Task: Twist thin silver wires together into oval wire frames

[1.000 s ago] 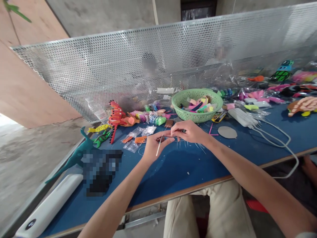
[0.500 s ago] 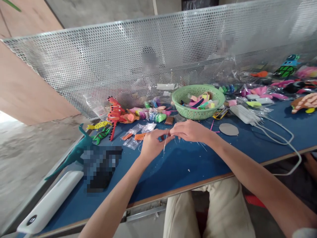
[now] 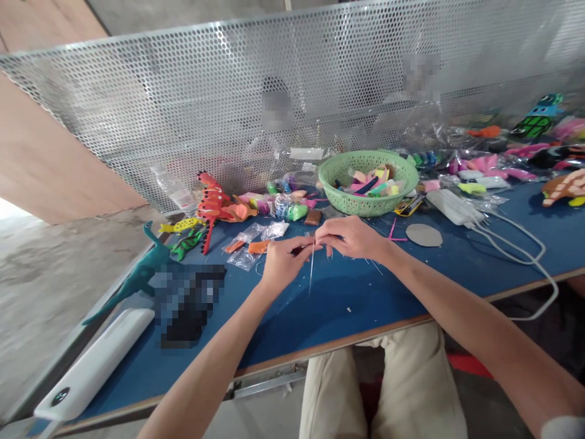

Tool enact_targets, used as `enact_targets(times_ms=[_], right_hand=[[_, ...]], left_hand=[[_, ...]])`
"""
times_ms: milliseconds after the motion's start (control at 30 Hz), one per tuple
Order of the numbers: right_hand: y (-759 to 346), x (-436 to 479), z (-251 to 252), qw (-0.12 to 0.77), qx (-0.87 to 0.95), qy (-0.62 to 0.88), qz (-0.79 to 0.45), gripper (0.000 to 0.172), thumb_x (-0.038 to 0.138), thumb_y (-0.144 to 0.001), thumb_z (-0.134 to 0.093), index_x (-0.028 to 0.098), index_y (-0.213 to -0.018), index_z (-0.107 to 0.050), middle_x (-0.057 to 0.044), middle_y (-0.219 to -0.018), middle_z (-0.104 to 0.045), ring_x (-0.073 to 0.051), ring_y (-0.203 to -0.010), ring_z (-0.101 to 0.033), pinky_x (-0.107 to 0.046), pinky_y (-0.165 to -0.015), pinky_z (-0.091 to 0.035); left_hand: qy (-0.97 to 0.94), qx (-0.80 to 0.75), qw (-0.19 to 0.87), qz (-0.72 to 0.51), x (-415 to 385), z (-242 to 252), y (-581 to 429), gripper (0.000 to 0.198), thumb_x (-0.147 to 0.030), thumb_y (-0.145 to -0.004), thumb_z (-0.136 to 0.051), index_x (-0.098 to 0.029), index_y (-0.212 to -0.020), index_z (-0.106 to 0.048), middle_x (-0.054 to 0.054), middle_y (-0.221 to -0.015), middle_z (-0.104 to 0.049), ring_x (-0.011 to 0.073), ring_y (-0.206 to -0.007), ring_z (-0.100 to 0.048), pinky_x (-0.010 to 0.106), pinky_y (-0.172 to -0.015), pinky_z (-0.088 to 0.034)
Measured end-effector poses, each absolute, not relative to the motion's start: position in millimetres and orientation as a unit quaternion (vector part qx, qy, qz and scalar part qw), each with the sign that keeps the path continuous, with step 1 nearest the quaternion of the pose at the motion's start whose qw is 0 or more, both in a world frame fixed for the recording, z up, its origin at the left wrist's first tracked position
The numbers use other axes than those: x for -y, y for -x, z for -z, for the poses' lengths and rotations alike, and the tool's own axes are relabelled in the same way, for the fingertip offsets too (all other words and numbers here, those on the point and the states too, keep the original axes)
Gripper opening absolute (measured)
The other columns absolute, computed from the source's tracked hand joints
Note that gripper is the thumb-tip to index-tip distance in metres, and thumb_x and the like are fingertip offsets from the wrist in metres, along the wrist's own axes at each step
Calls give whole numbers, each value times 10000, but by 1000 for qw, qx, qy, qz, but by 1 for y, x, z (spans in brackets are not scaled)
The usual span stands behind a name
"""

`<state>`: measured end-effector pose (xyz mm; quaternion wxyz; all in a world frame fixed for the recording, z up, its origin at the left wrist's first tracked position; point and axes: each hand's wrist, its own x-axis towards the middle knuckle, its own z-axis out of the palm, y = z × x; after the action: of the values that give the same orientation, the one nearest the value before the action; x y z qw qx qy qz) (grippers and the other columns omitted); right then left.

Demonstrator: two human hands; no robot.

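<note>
My left hand [image 3: 286, 263] and my right hand [image 3: 350, 236] meet above the blue tabletop, fingertips touching or nearly so. Both are closed in a pinch around thin, pale wire [image 3: 311, 274], one length of which hangs down between them. Whether a small piece is also in the fingertips is hidden. Several fine strands [image 3: 375, 266] lie under and beside my right hand. Close to my left hand is an orange clay piece [image 3: 258, 247] on a clear plastic bag [image 3: 245, 258]. A small brown block [image 3: 313, 217] lies just behind the hands.
A green basket [image 3: 336, 198] of coloured clay pieces stands behind my right hand. Clay animals, a red dinosaur [image 3: 212, 198] and a teal long-necked one [image 3: 137, 274], are at left near a white power bank [image 3: 98, 363]. White chargers [image 3: 450, 207] with cables, a grey disc [image 3: 424, 235] and perforated metal screen [image 3: 205, 91] surround.
The hanging wire has swung from a slant to nearly upright. My right fingers have shifted slightly, and the two hands stay together. The whole view has moved a little.
</note>
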<state>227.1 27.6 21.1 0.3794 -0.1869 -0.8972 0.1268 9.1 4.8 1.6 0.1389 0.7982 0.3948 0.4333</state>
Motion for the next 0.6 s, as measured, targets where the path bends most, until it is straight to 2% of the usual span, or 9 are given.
enact_targets(times_ms=[133,367,600], right_hand=[[-226,-26,-22,392,889,185,-145,215,247,-1043,-479,193,-933,-655,8,-839,-712,-65,-634,-668,-215,-628,-480],[-223,-24,-22,415,876,192,-154,178,221,-1027,-511,189,-916,-646,30,-723,-712,-70,-617,-674,-204,-608,-473],[-224,-26,-19,421,866,193,-189,187,215,-1033,-477,200,-936,-637,33,-702,-719,-79,-634,-697,-197,-596,-488]], left_hand=[[-785,-392,157,-454,-3,-1,-10,175,-361,-864,-730,-201,-886,-799,-19,-571,-691,106,-455,-605,204,-475,-433],[-792,-370,116,-472,-1,-3,-11,174,-330,-879,-718,-174,-844,-787,11,-637,-729,94,-448,-591,206,-495,-473],[-786,-376,101,-480,-1,-1,-12,160,-323,-879,-716,-180,-853,-784,28,-701,-750,128,-565,-659,231,-578,-520]])
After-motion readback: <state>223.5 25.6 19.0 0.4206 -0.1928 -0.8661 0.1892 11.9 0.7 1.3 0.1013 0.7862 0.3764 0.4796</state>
